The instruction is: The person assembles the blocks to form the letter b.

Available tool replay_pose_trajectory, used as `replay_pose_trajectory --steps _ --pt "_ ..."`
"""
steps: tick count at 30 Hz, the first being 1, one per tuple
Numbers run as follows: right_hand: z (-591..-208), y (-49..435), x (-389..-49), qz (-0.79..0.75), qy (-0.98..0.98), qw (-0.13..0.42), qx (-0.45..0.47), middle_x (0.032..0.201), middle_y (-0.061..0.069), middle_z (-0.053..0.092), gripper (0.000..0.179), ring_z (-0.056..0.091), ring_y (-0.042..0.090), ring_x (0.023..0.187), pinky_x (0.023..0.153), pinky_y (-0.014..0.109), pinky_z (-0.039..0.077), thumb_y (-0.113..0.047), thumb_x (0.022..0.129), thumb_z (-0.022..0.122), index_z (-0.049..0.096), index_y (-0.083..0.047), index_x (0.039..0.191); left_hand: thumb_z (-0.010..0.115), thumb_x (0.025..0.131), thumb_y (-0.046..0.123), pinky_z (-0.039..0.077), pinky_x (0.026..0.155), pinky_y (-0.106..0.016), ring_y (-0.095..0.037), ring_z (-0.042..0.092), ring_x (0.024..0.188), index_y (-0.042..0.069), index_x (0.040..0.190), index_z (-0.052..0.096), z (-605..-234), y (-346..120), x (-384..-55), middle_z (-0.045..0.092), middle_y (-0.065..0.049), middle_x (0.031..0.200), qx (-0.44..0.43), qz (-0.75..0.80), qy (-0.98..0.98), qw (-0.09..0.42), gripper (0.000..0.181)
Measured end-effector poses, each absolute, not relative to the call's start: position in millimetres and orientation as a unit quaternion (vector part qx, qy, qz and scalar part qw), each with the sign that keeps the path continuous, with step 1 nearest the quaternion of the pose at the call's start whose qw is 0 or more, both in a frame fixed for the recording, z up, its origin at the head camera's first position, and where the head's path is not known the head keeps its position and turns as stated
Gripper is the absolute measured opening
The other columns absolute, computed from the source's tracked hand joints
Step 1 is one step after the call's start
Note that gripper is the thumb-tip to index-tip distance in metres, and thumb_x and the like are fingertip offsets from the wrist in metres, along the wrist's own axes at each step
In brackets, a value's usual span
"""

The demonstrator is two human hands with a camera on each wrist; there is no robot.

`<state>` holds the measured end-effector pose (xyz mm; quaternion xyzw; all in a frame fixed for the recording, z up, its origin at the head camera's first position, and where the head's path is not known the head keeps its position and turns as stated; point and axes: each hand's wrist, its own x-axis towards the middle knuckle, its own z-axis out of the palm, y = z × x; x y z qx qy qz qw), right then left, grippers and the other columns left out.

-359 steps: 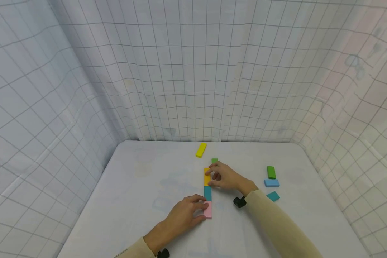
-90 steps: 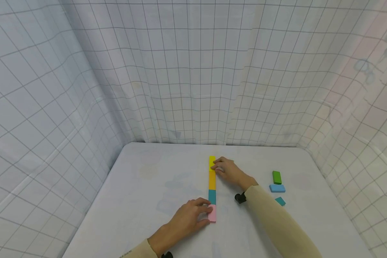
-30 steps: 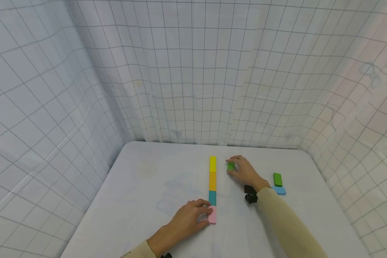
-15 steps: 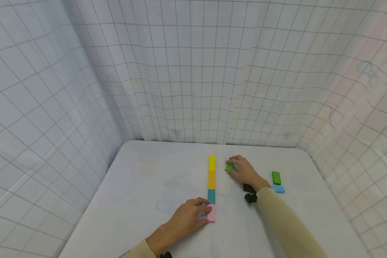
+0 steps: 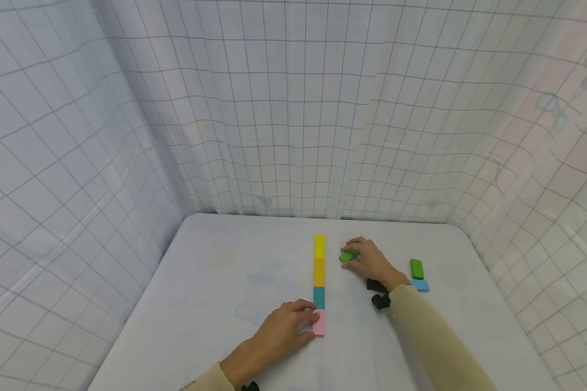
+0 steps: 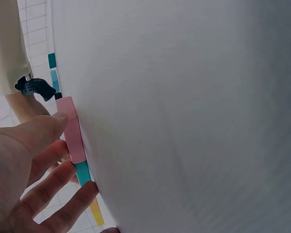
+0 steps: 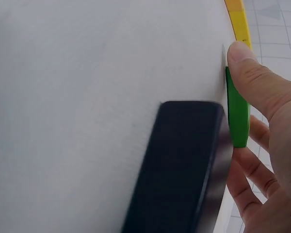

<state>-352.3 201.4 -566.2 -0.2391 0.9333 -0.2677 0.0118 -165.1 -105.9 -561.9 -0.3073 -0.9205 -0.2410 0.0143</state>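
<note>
Green block (image 5: 348,255), pinched in my right hand (image 5: 370,262): the thumb lies along one side, as the right wrist view shows plainly, and the bent fingers are on the other. It sits a little to the right of the far end of a row of blocks, apart from it and turned at an angle to it; I cannot tell whether it touches the table (image 5: 225,277). Beneath my right wrist lies a black block (image 5: 375,285), next to the small black camera (image 5: 380,301) strapped there. My left hand (image 5: 280,328) is at the near end of the row, its fingers spread, touching the pink block (image 5: 320,328) from the left. Beyond the pink come a teal block (image 5: 319,298), an orange block (image 5: 319,272) and a yellow block (image 5: 319,247), all flat, end to end, in one straight line leading away from me. Farther right, a second green block (image 5: 417,269) lies just beside a light blue block (image 5: 420,285), which my beige sleeve (image 5: 435,336) partly hides. Another teal block (image 6: 52,60) shows near the light blue one in the left wrist view. White gridded cloth (image 5: 293,108) hangs behind the table and on both sides.
</note>
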Motion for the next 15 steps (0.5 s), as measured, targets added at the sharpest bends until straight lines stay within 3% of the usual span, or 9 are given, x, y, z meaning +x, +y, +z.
replay_pose_trajectory --steps 7,15 --pt "-564.7 203.0 -349.3 -0.27 0.932 0.026 -0.242 0.152 0.021 0.071 0.042 0.067 0.045 0.142 0.127 0.066 0.053 -0.023 0.103 0.091 0.082 -0.008 0.142 0.094 0.101 0.023 0.069 0.108 -0.054 -0.029 0.08 0.129 0.014 0.138 0.087 -561.3 -106.3 -165.2 0.079 -0.005 0.147 -0.312 -0.245 -0.918 0.015 0.038" --pt "-565.0 203.6 -346.6 -0.28 0.932 0.042 -0.227 0.148 0.017 0.073 0.039 0.071 0.037 0.134 0.121 0.06 0.059 -0.017 0.106 0.087 0.081 -0.01 0.144 0.093 0.102 0.024 0.069 0.108 -0.048 -0.027 0.079 0.128 0.016 0.139 0.087 -561.6 -106.6 -165.6 0.079 -0.003 0.147 -0.31 -0.238 -0.921 0.009 0.038"
